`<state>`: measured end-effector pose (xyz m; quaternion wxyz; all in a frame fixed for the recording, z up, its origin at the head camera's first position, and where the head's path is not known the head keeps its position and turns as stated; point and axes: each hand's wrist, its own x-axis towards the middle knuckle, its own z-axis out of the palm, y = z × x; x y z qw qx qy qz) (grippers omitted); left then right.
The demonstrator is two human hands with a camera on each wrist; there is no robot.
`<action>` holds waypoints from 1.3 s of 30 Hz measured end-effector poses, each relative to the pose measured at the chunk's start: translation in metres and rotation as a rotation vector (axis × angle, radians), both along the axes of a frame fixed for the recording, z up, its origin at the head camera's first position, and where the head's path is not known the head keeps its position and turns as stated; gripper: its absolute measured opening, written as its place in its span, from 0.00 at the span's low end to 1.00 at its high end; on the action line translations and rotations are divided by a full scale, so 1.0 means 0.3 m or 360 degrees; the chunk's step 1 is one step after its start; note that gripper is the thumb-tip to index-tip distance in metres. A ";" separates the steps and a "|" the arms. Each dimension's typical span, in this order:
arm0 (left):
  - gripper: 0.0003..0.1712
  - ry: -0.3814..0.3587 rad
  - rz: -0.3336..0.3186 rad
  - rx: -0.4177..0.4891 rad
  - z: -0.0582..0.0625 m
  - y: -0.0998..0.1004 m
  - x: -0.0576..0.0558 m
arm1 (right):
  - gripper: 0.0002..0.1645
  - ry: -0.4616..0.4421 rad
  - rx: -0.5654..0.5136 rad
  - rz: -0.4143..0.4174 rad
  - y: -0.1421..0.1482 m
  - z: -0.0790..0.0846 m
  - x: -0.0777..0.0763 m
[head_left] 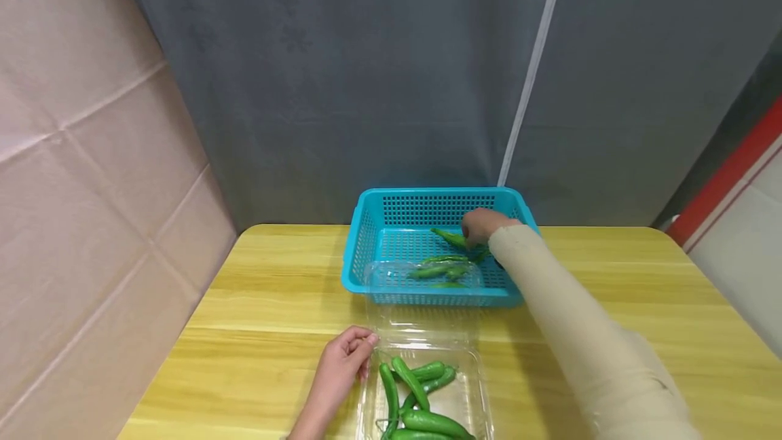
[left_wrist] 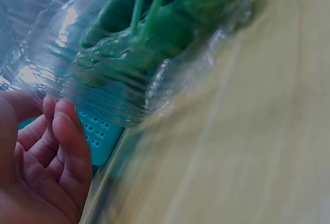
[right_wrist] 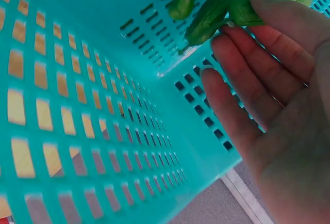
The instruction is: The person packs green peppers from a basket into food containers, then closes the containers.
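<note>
In the head view my left hand (head_left: pixel 343 360) pinches the left edge of a clear plastic clamshell box (head_left: pixel 469 392) between thumb and fingers. Several green peppers (head_left: pixel 432 421), long and smooth, lie in its tray. Farther back my right hand (head_left: pixel 487 225) reaches down into a blue plastic basket (head_left: pixel 359 244). There its thumb and fingers pinch a green pepper (right_wrist: pixel 245 11), as the right wrist view shows. Other slightly wrinkled peppers (head_left: pixel 440 270) lie on the basket floor, some seen through the clear lid (head_left: pixel 391 284).
Beneath everything is a wood-grain table (head_left: pixel 275 290). The raised lid leans over the basket's front rim. Behind the table hangs a grey curtain (head_left: pixel 342 87), and a pale draped wall (head_left: pixel 98 175) stands at the left.
</note>
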<state>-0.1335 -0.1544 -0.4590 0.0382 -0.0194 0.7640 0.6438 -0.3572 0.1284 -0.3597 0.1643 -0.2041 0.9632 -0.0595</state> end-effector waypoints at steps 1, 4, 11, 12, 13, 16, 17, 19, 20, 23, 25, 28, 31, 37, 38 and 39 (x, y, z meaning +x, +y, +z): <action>0.19 0.0001 -0.0001 -0.0003 0.001 0.000 0.000 | 0.16 0.0011 -0.0011 0.0010 0.002 0.004 0.002; 0.19 -0.0005 -0.0004 -0.0004 0.004 0.000 0.000 | 0.26 0.0074 -0.0057 0.0043 0.008 0.022 0.010; 0.17 -0.0044 -0.0026 -0.0002 0.024 0.001 0.003 | 0.27 0.0126 -0.0078 0.0086 0.016 0.082 0.045; 0.16 -0.0048 -0.0029 -0.0001 0.027 0.002 0.004 | 0.26 0.0127 -0.0077 0.0090 0.016 0.093 0.051; 0.16 -0.0050 -0.0032 0.0008 0.030 0.002 0.006 | 0.26 0.0126 -0.0080 0.0096 0.016 0.104 0.058; 0.16 -0.0056 -0.0029 0.0019 0.035 0.004 0.012 | 0.26 0.0146 -0.0067 0.0111 0.016 0.139 0.077; 0.17 -0.0053 -0.0026 0.0017 0.036 0.004 0.015 | 0.26 0.0160 -0.0058 0.0115 0.017 0.151 0.084; 0.18 -0.0035 -0.0018 0.0011 0.039 0.005 0.020 | 0.27 0.0200 -0.0044 0.0144 0.019 0.176 0.097; 0.18 -0.0023 -0.0013 0.0006 0.040 0.006 0.022 | 0.27 0.0217 -0.0040 0.0154 0.022 0.187 0.103; 0.19 0.0010 -0.0011 -0.0006 0.046 0.008 0.028 | 0.26 0.0243 -0.0053 0.0196 0.034 0.214 0.119; 0.19 0.0016 -0.0016 -0.0009 0.047 0.012 0.028 | 0.25 0.0248 -0.0071 0.0223 0.044 0.230 0.131; 0.18 0.0002 -0.0025 -0.0004 0.047 0.018 0.025 | 0.23 0.0264 -0.0101 0.0260 0.054 0.258 0.157; 0.18 -0.0008 -0.0025 0.0006 0.048 0.022 0.026 | 0.19 0.0316 -0.0151 0.0298 0.060 0.293 0.191; 0.18 -0.0011 -0.0027 0.0010 0.043 0.019 0.024 | 0.14 0.0458 -0.0198 0.0338 0.056 0.366 0.268; 0.18 -0.0011 -0.0027 0.0009 0.042 0.018 0.023 | 0.12 0.0490 -0.0199 0.0345 0.050 0.377 0.285; 0.19 -0.0014 -0.0026 0.0008 0.041 0.016 0.022 | 0.11 0.0523 -0.0202 0.0355 0.042 0.387 0.301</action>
